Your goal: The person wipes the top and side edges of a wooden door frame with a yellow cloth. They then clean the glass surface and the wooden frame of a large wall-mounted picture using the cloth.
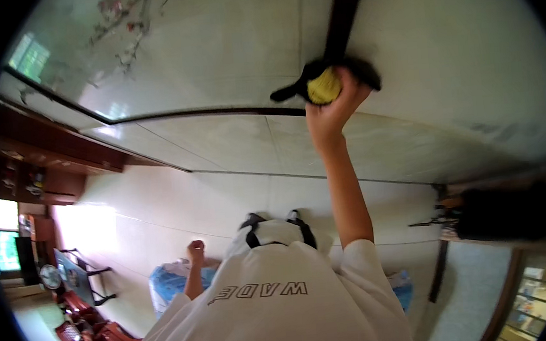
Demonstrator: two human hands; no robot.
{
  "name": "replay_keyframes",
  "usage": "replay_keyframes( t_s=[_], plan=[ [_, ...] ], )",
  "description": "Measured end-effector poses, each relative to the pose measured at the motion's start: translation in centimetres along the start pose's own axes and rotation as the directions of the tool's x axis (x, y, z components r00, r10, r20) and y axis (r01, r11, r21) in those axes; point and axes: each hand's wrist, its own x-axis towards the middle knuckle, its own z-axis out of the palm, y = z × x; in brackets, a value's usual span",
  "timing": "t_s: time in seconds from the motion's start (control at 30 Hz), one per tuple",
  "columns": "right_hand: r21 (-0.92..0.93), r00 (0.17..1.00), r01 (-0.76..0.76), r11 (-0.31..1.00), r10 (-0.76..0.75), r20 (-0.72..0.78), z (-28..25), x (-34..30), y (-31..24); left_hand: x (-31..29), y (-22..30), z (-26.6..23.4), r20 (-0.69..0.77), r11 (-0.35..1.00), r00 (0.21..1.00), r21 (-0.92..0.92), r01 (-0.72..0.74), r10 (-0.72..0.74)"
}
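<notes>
glossy cream wall panels point(212, 53) span the upper frame, where the right hand point(332, 120) has fingers gripping a black cloth with yellow patch point(324, 88) at dark trim point(343, 17), apparently wiping, next needing even pressure; left hand's point(195, 247) grip unclear.

Ahead, the right hand point(336, 114) holds a cloth point(363, 73) against the wall point(456, 47), over a strip point(345, 11); the left hand point(195, 249) is nearer the body; farther left stands a table point(73, 276) with a fan point(50, 276) beside it, chairs point(116, 340) near both, and a window point(2, 238) beyond
</notes>
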Motion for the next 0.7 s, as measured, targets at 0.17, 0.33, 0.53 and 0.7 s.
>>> replay_keyframes(
  t_s=[0.17, 0.33, 0.53, 0.7],
  plan=[
    [0.005, 0.988, 0.115, 0.993, -0.114, -0.101, -0.3, 7.9, -2.1, -2.5, -2.7, 4.2, 0.015, 0.989, 0.991, -0.059, 0.137, -0.136],
    [0.139, 0.958, -0.287, 0.948, 0.282, 0.051, -1.1, -2.0, 1.3, -4.1, -5.4, 6.2, 0.063, 0.950, 0.976, -0.224, 0.215, -0.206],
    [0.048, 0.903, -0.427, 0.903, 0.424, 0.069, -0.6, -6.9, 1.1, -3.7, -7.7, 6.5, 0.219, 0.904, 0.938, -0.279, 0.324, -0.268],
    [0.013, 0.929, -0.366, 0.930, 0.365, 0.062, -1.2, -3.4, -2.1, 0.6, -6.3, 5.4, 0.200, 0.921, 0.952, -0.269, 0.281, -0.232]
  ],
)
